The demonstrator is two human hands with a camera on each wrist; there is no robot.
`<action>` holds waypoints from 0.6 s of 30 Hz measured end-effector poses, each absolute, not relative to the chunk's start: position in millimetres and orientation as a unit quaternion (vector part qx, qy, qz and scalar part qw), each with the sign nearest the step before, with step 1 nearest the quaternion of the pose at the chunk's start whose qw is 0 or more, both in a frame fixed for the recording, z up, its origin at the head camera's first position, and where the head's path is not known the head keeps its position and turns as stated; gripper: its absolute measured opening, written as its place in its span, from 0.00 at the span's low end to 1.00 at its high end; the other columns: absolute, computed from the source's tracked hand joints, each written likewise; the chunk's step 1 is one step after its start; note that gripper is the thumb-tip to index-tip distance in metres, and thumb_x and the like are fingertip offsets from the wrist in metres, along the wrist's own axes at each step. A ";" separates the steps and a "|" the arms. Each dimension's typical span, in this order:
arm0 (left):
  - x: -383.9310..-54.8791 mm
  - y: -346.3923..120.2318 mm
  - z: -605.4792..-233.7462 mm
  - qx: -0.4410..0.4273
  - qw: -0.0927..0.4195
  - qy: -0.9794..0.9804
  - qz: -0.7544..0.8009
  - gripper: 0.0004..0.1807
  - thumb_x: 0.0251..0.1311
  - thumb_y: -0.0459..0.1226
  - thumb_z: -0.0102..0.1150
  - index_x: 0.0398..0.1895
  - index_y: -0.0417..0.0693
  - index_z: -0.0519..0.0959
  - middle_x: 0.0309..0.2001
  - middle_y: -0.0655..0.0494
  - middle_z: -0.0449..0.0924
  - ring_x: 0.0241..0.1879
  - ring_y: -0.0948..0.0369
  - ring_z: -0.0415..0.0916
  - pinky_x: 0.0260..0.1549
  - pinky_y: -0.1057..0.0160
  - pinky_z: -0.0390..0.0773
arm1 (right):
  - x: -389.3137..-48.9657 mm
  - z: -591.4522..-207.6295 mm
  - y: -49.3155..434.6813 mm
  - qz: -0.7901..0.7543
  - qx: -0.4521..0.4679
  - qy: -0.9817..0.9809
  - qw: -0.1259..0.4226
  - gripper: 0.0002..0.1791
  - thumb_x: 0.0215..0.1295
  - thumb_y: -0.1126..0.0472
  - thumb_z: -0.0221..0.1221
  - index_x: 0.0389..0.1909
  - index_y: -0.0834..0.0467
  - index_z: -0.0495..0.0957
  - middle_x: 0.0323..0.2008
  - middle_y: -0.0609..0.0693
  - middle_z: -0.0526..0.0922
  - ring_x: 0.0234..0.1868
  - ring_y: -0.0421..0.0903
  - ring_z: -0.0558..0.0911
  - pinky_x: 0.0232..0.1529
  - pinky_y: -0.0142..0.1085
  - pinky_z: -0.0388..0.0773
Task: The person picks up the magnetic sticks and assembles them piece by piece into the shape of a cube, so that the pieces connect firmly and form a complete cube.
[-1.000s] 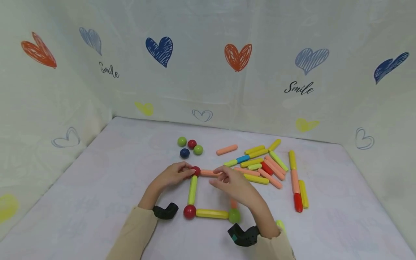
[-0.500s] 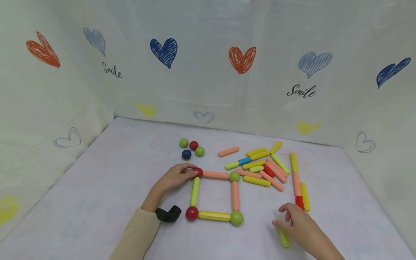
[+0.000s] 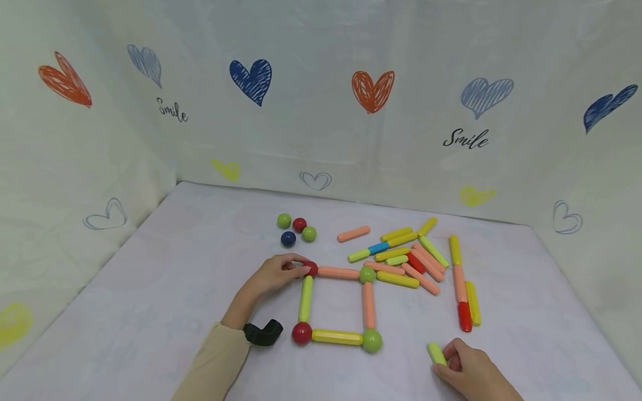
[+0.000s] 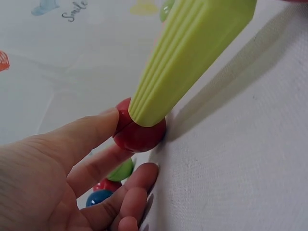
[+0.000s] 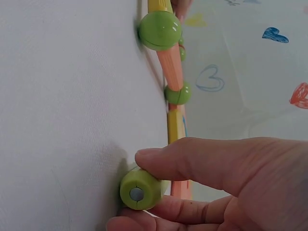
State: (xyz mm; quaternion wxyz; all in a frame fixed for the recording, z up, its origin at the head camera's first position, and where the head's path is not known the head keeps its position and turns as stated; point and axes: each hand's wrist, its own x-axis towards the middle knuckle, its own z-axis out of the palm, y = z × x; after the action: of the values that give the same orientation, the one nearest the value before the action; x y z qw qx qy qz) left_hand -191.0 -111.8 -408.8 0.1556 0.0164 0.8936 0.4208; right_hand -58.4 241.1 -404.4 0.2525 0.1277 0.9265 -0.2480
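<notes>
A square of sticks and balls lies flat on the table, with red balls at its left corners and green balls at its right ones. My left hand (image 3: 273, 274) pinches the far-left red ball (image 4: 139, 137) between thumb and finger. From that ball a lime-green stick (image 3: 305, 299) runs to the near-left red ball (image 3: 302, 333). Right of the square, my right hand (image 3: 476, 367) grips a short lime-green stick (image 5: 139, 190) between thumb and fingers. A grey metal dot shows in its end in the right wrist view.
Loose balls, among them a blue ball (image 3: 288, 239), sit behind the square. A pile of coloured sticks, including a blue stick (image 3: 378, 248), lies at the back right. A red stick (image 3: 464, 316) ends a row of sticks farther right.
My right hand has left the far side of the square, moved right and toward me, and taken hold of the lime-green stick. My left hand stays at the far-left red ball.
</notes>
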 end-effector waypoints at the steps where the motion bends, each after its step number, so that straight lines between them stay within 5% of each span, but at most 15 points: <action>1: -190.9 -111.3 -408.9 0.014 0.157 0.894 0.420 0.17 0.58 0.47 0.60 0.50 0.56 0.79 0.30 0.54 0.72 0.32 0.59 0.67 0.28 0.67 0.66 | -59.2 -403.9 240.4 -0.249 0.132 0.925 0.254 0.19 0.55 0.54 0.64 0.38 0.64 0.72 0.22 0.49 0.70 0.25 0.42 0.69 0.29 0.33 0.68; 18: -192.2 -110.0 -408.8 0.012 0.161 0.903 0.397 0.18 0.56 0.50 0.60 0.50 0.58 0.80 0.38 0.54 0.75 0.38 0.58 0.69 0.33 0.63 0.71 | -80.8 -358.6 191.8 -0.273 0.046 0.947 0.160 0.16 0.52 0.63 0.63 0.41 0.61 0.72 0.21 0.49 0.69 0.25 0.42 0.68 0.23 0.28 0.65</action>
State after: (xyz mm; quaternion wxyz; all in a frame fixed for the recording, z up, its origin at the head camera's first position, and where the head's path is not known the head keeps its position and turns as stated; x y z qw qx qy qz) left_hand -192.2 -110.0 -408.8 0.1606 0.0124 0.9034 0.3974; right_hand -80.8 191.8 -358.6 0.1595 0.0463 0.9474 -0.2734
